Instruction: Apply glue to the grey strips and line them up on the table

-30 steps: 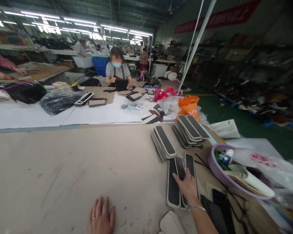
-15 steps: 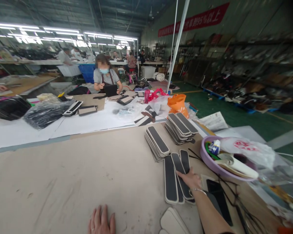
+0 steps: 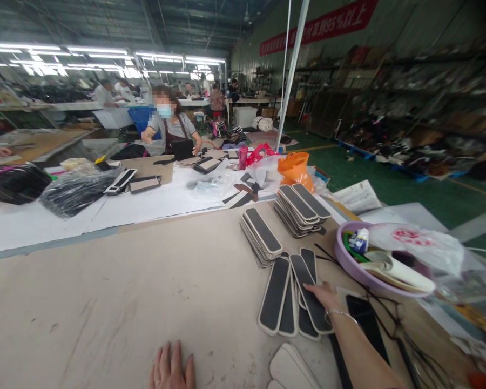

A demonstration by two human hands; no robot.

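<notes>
The left hand (image 3: 172, 371) lies palm down, fingers spread and holding nothing, on the near part of the beige-covered worktop (image 3: 117, 281). The right hand (image 3: 326, 297) touches the right side of a loose fan of dark grey, round-ended strips with pale beige edging (image 3: 274, 297), near and to the right; whether its fingers grip one cannot be told. The strips look light, flat and fairly stiff, probably a leather-like material that could slide; the long edges seem the best hold. A neat stack of matching strips (image 3: 263, 231) sits just beyond. Farther right, a round lilac plastic basin (image 3: 340, 254) holds a rolled cream sheet (image 3: 405, 274) and a blue-and-white packet (image 3: 359, 241).
</notes>
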